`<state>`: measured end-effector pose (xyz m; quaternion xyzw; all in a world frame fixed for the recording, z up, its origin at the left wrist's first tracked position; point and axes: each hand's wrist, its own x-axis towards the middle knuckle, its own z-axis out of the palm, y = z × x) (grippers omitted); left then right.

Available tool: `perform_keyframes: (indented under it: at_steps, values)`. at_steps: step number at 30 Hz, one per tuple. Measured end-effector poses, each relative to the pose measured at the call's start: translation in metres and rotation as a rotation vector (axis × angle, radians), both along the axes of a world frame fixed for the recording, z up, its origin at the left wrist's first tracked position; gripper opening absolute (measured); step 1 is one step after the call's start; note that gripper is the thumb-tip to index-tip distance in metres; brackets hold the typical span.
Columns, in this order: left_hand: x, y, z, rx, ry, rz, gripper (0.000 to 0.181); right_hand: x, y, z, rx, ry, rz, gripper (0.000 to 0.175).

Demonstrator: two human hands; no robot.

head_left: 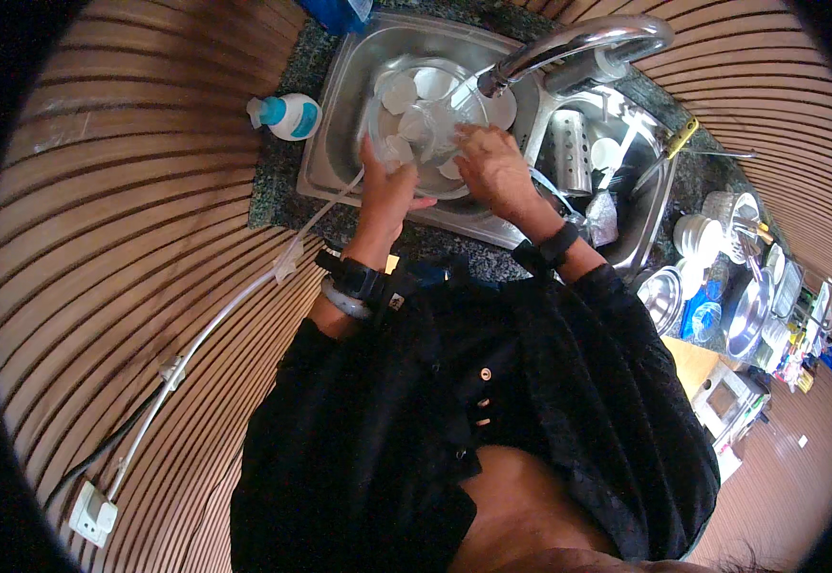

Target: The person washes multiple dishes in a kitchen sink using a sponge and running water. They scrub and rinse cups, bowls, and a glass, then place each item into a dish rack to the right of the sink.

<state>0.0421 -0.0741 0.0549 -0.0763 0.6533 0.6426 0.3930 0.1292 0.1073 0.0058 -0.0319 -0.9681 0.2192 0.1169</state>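
Observation:
A large clear bowl [427, 192] sits in the left basin of a stainless steel sink [348, 93]. Several small white cups or dishes [436, 84] lie in and around it. My left hand [389, 193] grips a small clear vessel [423, 127] over the bowl, thumb on its left side. My right hand [493, 168] is at the vessel's right side with its fingers bent; whether it holds anything is hidden by glare and blur. Above both hands arches a chrome faucet [581, 36], its spout pointing into the basin, and water seems to run from it.
A white pump bottle [296, 117] stands left of the sink. In the right basin are a perforated steel utensil holder [570, 152] and a white cup [606, 153]. A yellow-handled tool [682, 136] lies across its rim. Stacked white bowls [697, 236] and steel basins [749, 315] crowd the right counter.

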Motion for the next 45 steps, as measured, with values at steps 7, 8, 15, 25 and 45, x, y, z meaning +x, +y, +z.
perform_keyframes:
  at_steps: [7, 8, 15, 25, 45]
  values:
    - [0.016, 0.013, -0.013, 0.015, -0.105, -0.095, 0.082, -0.012, -0.037, -0.028, -0.284, -0.110, 0.040, 0.041]
    - [0.016, 0.014, -0.015, 0.028, -0.106, -0.077, 0.076, -0.009, -0.039, -0.026, -0.577, -0.126, 0.061, 0.041]
    - [-0.005, 0.000, -0.028, -0.027, -0.101, -0.065, 0.077, 0.027, -0.001, -0.002, 0.140, -0.273, 0.225, 0.034]
    - [0.009, 0.000, -0.019, 0.189, -0.474, -0.165, 0.048, 0.061, 0.011, 0.049, -0.192, -0.299, 0.145, 0.028]
    - [-0.002, 0.009, -0.003, -0.016, -0.264, -0.201, 0.063, 0.048, -0.003, 0.042, -0.453, -0.294, 0.034, 0.029]
